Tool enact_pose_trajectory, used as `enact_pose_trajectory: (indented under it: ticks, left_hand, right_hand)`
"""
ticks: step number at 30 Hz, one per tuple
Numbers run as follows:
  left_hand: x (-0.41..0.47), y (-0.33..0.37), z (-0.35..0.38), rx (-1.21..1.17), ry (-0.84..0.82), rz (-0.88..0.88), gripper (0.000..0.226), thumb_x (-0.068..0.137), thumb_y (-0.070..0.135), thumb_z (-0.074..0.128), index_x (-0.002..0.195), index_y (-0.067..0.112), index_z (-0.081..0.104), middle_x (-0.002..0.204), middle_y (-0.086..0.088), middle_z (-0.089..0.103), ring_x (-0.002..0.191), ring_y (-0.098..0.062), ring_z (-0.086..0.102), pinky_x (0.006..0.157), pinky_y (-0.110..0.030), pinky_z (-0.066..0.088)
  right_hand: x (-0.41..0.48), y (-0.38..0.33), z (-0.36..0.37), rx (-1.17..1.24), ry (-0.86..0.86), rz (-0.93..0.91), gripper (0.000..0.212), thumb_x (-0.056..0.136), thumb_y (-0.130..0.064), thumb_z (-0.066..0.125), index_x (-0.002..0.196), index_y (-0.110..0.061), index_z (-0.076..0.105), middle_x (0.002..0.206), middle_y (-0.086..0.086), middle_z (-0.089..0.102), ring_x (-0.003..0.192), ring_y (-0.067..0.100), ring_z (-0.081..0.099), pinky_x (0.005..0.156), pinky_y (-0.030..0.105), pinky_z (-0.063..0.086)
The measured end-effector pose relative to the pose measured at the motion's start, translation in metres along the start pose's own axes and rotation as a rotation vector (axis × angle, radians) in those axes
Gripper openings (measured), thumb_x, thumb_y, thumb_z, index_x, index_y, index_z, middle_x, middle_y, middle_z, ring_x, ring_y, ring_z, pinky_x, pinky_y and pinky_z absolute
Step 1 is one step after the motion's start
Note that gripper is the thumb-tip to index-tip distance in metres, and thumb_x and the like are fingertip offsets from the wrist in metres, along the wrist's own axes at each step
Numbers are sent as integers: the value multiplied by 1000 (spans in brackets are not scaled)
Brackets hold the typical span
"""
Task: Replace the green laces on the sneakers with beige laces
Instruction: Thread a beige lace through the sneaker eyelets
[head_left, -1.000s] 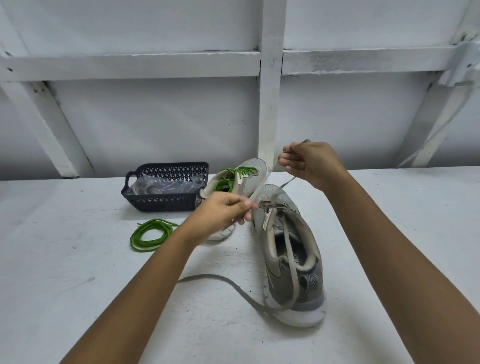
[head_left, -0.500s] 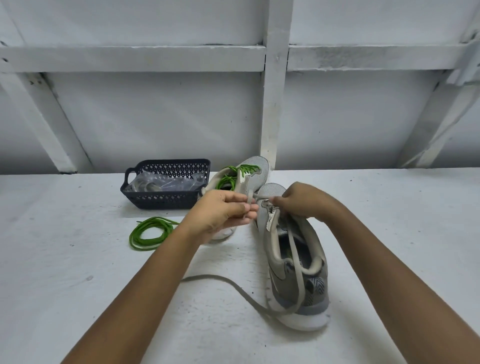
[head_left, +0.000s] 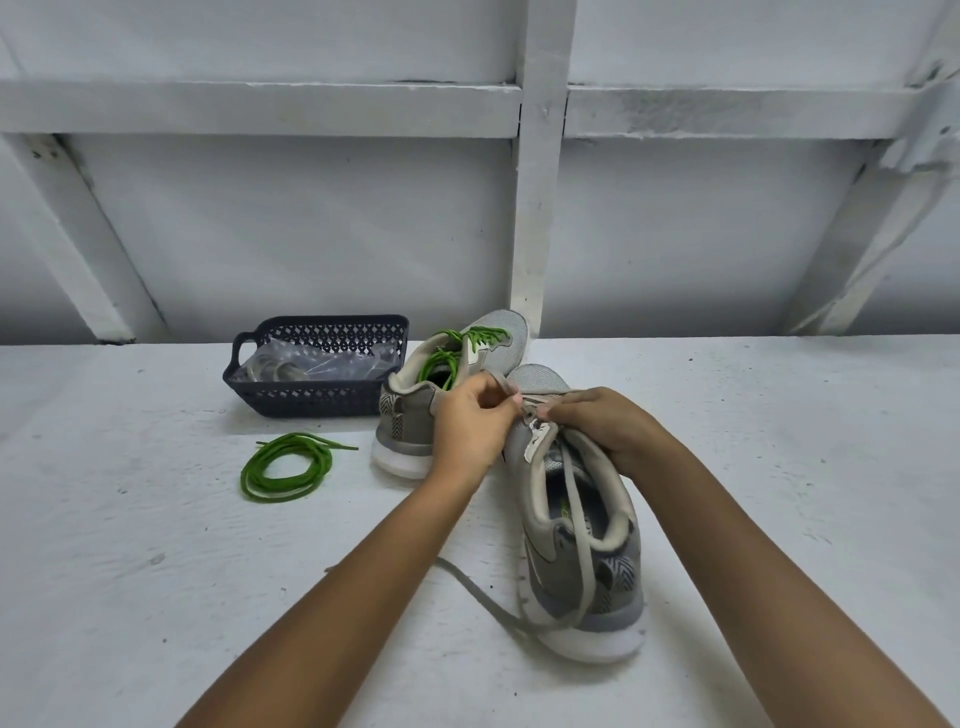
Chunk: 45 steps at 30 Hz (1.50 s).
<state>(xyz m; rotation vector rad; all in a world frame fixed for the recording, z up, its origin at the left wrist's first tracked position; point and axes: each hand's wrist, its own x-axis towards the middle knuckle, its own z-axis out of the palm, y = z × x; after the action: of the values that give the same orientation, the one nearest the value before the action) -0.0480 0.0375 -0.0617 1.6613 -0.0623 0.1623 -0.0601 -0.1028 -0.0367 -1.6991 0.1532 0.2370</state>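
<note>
My left hand pinches the beige lace and my right hand closes its grip on it just beside, both at the front eyelets of the near sneaker on the worktop, the lace's slack trailing back past the heel

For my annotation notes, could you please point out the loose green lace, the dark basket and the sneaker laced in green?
loose green lace (head_left: 250, 475): head view, coil's left arc.
dark basket (head_left: 311, 402): head view, front wall.
green-laced sneaker (head_left: 408, 415): head view, grey heel.
</note>
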Motion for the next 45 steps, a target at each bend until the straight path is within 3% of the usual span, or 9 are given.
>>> enact_pose_trajectory:
  ticks: [11,25,27,31,33,37,41,43,45]
  left_hand:
    - [-2,-5,6,129,58,107,11,82,2,67,77,11,65,74,-1,67,74,-13,64,78,-29,53]
    - [-7,-13,6,227,5,80,18,82,9,70,67,19,65,72,0,68,71,-13,64,74,-30,53]
    - [-6,-10,4,276,-36,55,13,84,17,69,78,7,73,85,-11,69,83,-22,65,81,-33,51]
    - [-19,4,-5,321,-239,46,60,90,53,49,68,0,63,77,-14,59,73,-18,54,68,-29,39]
    - [-31,7,-8,327,-382,13,67,77,72,46,96,11,69,100,-2,57,93,-7,53,83,-20,38]
    - [-48,12,-1,331,-382,-86,38,92,28,56,129,25,49,129,1,39,124,-10,41,89,-16,28]
    - [-56,14,7,287,-243,-110,52,96,12,42,147,15,31,152,3,27,137,-10,29,94,-10,23]
    - [-57,13,9,246,-210,-135,54,97,11,39,149,19,27,151,6,30,123,-7,44,81,-2,32]
    - [-60,16,11,208,-196,-166,55,97,10,37,149,22,26,144,11,38,83,7,56,56,-1,37]
  right_hand:
    - [6,9,-2,-52,54,-7,22,81,-4,66,61,-13,71,74,14,65,77,28,59,88,46,50]
    - [9,12,-1,-95,72,7,13,79,-9,66,71,-13,75,86,17,71,83,27,65,91,48,52]
    - [9,13,-2,-146,59,-1,15,79,-10,67,67,-16,75,83,13,72,82,24,65,91,46,52]
    - [8,13,-2,-259,51,-21,20,81,-12,66,62,-18,69,69,7,67,68,18,60,78,37,52]
    - [7,13,-3,-225,44,-33,21,83,-6,62,65,-17,64,65,6,62,62,17,57,71,33,48]
    - [6,15,-3,-142,55,-51,21,86,-4,60,68,-14,62,65,5,60,63,16,54,68,30,46]
    - [-2,14,-8,187,101,-46,17,91,-1,53,75,-6,57,71,11,58,65,19,53,66,28,43]
    - [-10,8,-14,391,104,-70,18,94,-3,46,78,-5,55,76,10,63,72,20,61,72,29,45]
    - [-18,0,-21,511,70,-119,23,97,-7,38,78,-8,50,75,6,69,75,18,69,76,31,49]
